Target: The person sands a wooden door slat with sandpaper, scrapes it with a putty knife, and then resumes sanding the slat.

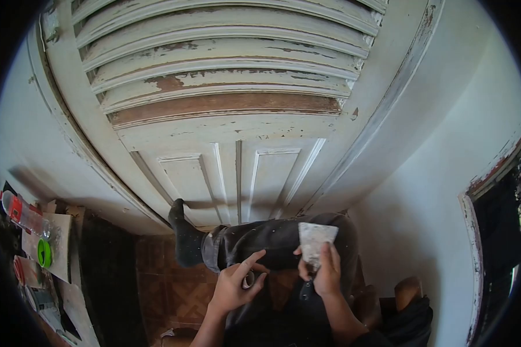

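Two bare hands show at the lower centre of the frame, well apart from each other. The right hand (325, 276) is closed on one flat, pale, smeared tool (316, 238), its thumb laid along the face and its fingers behind; the tool's broad edge points toward the top of the frame, and a dark end (307, 290) shows below the fingers. It is right of centre, in front of the bent leg (266, 242) in dark trousers. The left hand (240, 283), left of it, is half curled, index finger stretched toward the upper right and thumb apart from it; one small round thing (248, 280) sits in its curl, but whether the fingers grip it cannot be told. One foot in a dark sock (186, 238) rests left of centre, near one door (231, 124) with two lower panels, at least five slats of flaking pale paint and one brown slat (226, 108). At the lower left are one green ring (44, 253) and one clear container (32, 218) with red on it.
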Demonstrator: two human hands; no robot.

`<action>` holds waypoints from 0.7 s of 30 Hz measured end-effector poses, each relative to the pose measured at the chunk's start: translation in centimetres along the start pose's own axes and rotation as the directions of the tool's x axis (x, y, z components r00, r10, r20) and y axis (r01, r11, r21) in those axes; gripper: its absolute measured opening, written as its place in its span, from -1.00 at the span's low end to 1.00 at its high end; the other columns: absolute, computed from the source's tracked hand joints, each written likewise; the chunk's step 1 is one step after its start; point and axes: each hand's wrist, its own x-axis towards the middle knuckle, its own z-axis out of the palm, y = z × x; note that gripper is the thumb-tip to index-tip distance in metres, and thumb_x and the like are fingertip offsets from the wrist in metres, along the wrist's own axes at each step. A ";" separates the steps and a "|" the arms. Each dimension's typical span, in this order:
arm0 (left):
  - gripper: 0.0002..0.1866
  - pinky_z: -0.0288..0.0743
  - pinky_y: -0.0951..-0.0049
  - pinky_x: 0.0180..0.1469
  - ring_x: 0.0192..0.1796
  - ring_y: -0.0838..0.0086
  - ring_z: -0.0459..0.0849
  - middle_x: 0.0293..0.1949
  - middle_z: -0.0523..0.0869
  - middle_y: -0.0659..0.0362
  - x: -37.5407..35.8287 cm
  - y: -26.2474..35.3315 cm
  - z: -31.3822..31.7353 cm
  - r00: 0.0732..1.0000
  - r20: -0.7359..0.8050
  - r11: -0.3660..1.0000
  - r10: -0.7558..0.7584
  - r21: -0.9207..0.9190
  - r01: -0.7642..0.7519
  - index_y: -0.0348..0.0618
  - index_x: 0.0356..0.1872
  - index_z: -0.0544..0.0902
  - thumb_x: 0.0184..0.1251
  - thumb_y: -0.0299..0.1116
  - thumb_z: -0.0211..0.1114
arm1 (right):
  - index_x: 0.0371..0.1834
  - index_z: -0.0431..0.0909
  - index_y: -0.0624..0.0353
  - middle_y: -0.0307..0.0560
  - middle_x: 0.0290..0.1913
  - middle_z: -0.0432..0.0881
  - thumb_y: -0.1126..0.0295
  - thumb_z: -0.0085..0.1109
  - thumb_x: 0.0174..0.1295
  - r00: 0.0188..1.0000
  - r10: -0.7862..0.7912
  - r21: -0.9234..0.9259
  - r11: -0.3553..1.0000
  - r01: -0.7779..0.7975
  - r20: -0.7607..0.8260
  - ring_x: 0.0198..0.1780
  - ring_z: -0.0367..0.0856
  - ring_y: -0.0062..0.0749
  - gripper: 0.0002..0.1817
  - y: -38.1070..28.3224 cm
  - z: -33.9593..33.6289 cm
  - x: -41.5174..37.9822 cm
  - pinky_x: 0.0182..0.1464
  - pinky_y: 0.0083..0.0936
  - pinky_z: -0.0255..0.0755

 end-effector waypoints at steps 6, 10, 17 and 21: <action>-0.66 0.44 0.55 -0.35 -0.48 0.64 0.57 -0.39 0.78 0.20 3.0 1.2 0.4 0.999 0.030 0.960 -0.020 -0.277 0.027 -0.18 0.14 0.72 0.36 -0.52 0.49 | 0.61 0.25 0.41 0.01 0.20 0.45 -0.12 -0.11 0.68 0.934 -0.355 -0.248 0.904 0.350 0.022 -0.24 0.37 -0.55 -0.22 -4.1 -4.3 -0.4 -0.26 -0.54 0.41; -0.64 0.42 0.57 -0.34 -0.44 0.68 0.56 -0.34 0.80 0.21 6.6 2.4 0.8 0.990 0.028 0.939 0.142 -0.319 -0.125 -0.15 0.16 0.72 0.35 -0.53 0.49 | 0.49 0.56 0.29 0.07 0.11 0.52 0.12 0.55 0.23 0.621 -0.712 -0.822 0.109 0.558 0.327 -0.01 0.62 -0.25 -0.21 -11.6 -3.9 3.7 0.03 -0.39 0.54; -0.57 0.39 0.60 -0.34 -0.41 0.76 0.51 -0.29 0.82 0.25 21.1 5.2 1.3 0.997 0.072 0.895 -0.031 -0.443 0.060 -0.23 0.20 0.71 0.68 -0.06 0.22 | 0.35 0.74 -0.18 -0.21 -0.02 0.57 0.11 0.64 0.06 0.594 -0.629 -0.849 -0.228 0.476 0.502 -0.18 0.64 -0.28 -0.32 -17.8 -2.8 13.7 -0.20 -0.37 0.60; -0.50 0.35 0.56 -0.45 -0.51 0.76 0.41 -0.39 0.73 0.31 27.1 6.7 3.1 0.993 0.020 0.929 0.120 -0.355 -0.105 -0.23 0.18 0.73 0.66 0.05 0.22 | 0.36 0.73 -0.27 -0.23 -0.08 0.53 0.00 0.60 0.07 0.554 -0.604 -0.819 -0.382 0.429 0.572 -0.20 0.66 -0.30 -0.31 -19.6 -2.6 16.3 -0.29 -0.34 0.60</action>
